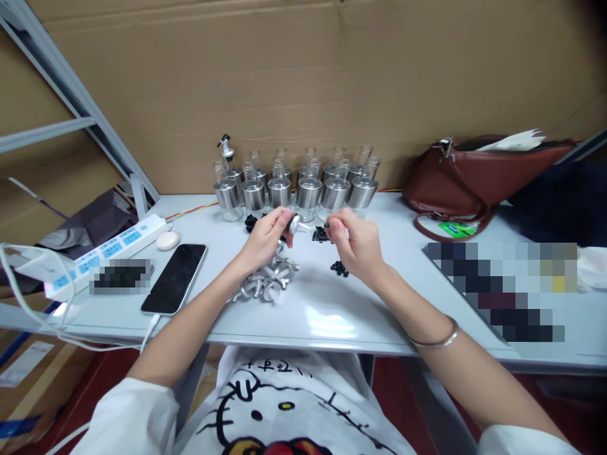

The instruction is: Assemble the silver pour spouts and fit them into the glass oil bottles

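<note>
My left hand (266, 239) is closed around a silver bottle pourer spout (300, 226), its narrow end pointing right. My right hand (356, 243) pinches a small dark piece (327, 225) close to the spout's tip; its exact kind is too small to make out. Below my left hand lies a pile of silver spout parts (271, 279). Small round black parts (339, 268) form a heap left of my right wrist, and a cluster of black parts (320, 234) sits between the hands. Black stoppers (250, 222) are partly hidden behind my left hand.
Several glass bottles with steel sleeves (308, 193) stand in rows at the back; one bears a pourer (226, 148). To the left are a phone (175, 279), a white round case (167, 241) and a power strip (111, 253). A brown bag (474, 180) rests at right.
</note>
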